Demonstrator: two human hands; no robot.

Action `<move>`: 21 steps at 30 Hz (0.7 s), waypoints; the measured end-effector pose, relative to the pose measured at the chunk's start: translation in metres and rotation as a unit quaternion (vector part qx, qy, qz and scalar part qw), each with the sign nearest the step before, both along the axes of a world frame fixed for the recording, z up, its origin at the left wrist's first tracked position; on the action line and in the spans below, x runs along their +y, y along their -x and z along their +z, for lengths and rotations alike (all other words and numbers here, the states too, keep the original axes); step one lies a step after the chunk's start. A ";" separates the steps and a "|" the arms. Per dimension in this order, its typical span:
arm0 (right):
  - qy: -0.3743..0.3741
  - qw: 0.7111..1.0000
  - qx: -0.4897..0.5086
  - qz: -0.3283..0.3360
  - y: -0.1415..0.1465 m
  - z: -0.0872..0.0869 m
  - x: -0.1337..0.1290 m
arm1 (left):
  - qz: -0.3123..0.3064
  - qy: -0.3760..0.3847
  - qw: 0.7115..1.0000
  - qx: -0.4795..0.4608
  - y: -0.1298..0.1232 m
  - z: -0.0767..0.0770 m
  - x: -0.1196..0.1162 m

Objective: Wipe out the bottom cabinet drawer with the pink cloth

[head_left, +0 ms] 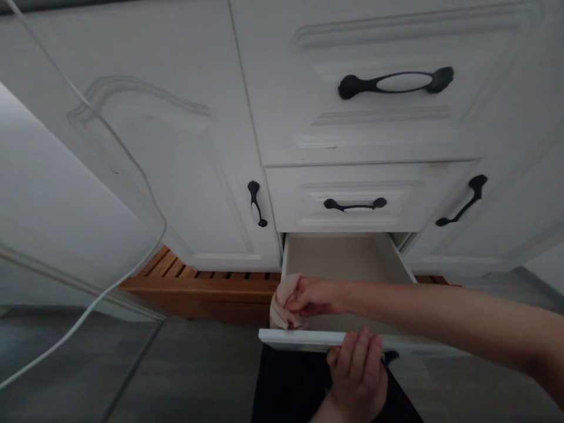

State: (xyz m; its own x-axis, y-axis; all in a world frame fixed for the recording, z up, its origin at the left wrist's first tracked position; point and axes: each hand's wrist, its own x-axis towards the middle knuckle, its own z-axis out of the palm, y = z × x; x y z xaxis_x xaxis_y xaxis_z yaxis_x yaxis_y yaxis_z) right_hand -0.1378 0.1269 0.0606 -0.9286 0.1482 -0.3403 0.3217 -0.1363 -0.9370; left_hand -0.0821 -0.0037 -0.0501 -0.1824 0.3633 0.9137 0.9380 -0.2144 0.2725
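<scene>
I see right hand (pixel 308 296) clenched on pale cloth (pixel 282 302) at left inside wall of open bottom drawer (pixel 343 258). Left hand (pixel 356 370) fingers grasping drawer front (pixel 299 339); its handle hidden. Cloth mostly covered by hand.

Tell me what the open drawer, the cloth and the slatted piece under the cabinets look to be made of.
Open drawer: probably painted wood or board, with a smooth matt white front and a plain pale inside. Cloth: soft pinkish fabric, bunched in the right hand. Slatted piece: apparently warm brown wood or bamboo, with visible gaps.
</scene>
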 end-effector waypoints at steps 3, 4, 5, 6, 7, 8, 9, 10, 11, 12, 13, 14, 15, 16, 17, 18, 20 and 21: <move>-0.302 0.953 0.018 -0.018 0.010 0.045 0.009 | -0.010 0.001 1.000 -0.002 0.001 -0.001 -0.007; -0.409 0.912 0.020 -0.012 0.016 0.053 0.011 | -0.020 0.003 1.000 -0.010 0.001 -0.001 -0.011; -0.475 0.880 0.024 0.012 0.022 0.056 0.012 | -0.029 0.007 0.999 -0.019 0.002 -0.001 -0.016; -0.497 0.866 0.027 0.051 0.028 0.055 0.011 | -0.036 0.018 0.999 -0.024 0.002 -0.001 -0.020; -0.474 0.875 0.027 0.097 0.034 0.050 0.009 | -0.036 0.036 0.999 -0.018 0.003 -0.002 -0.024; -0.413 0.901 0.022 0.133 0.039 0.042 0.004 | -0.031 0.061 0.998 0.001 0.005 -0.002 -0.027; -0.333 0.932 0.016 0.145 0.041 0.033 -0.002 | -0.024 0.083 0.996 0.026 0.007 -0.003 -0.029; -0.246 0.960 0.006 0.137 0.043 0.024 -0.009 | -0.017 0.103 0.993 0.055 0.009 -0.004 -0.031; -0.157 0.980 -0.013 0.120 0.042 0.016 -0.016 | -0.013 0.117 0.990 0.081 0.012 -0.006 -0.031; -0.076 0.992 -0.035 0.094 0.040 0.010 -0.022 | -0.012 0.121 0.987 0.100 0.015 -0.008 -0.030; -0.010 0.996 -0.053 0.066 0.038 0.008 -0.026 | -0.014 0.117 0.987 0.112 0.018 -0.010 -0.028; 0.034 0.996 -0.064 0.047 0.034 0.009 -0.028 | -0.016 0.109 0.987 0.119 0.020 -0.012 -0.026; 0.055 0.996 -0.063 0.038 0.029 0.013 -0.028 | -0.018 0.103 0.987 0.126 0.023 -0.015 -0.024; 0.056 0.996 -0.050 0.039 0.023 0.018 -0.027 | -0.019 0.096 0.987 0.131 0.025 -0.017 -0.022; 0.040 0.998 -0.026 0.050 0.016 0.026 -0.024 | -0.017 0.091 0.987 0.135 0.026 -0.020 -0.020; 0.012 0.997 0.005 0.071 0.007 0.033 -0.021 | -0.014 0.091 0.986 0.139 0.028 -0.021 -0.020; -0.058 0.989 0.069 0.114 -0.019 0.047 -0.015 | -0.006 0.098 0.984 0.148 0.030 -0.023 -0.020; -0.095 0.983 0.096 0.127 -0.036 0.053 -0.013 | -0.001 0.103 0.982 0.156 0.031 -0.023 -0.020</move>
State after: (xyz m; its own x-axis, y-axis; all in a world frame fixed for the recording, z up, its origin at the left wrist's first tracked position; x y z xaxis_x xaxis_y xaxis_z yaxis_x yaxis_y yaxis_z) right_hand -0.1014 0.1140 0.1132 -0.9882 -0.0525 -0.1438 0.1375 0.1087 -0.9845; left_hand -0.1132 -0.0241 -0.0730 0.0954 0.5456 0.8326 0.9823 -0.1873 0.0101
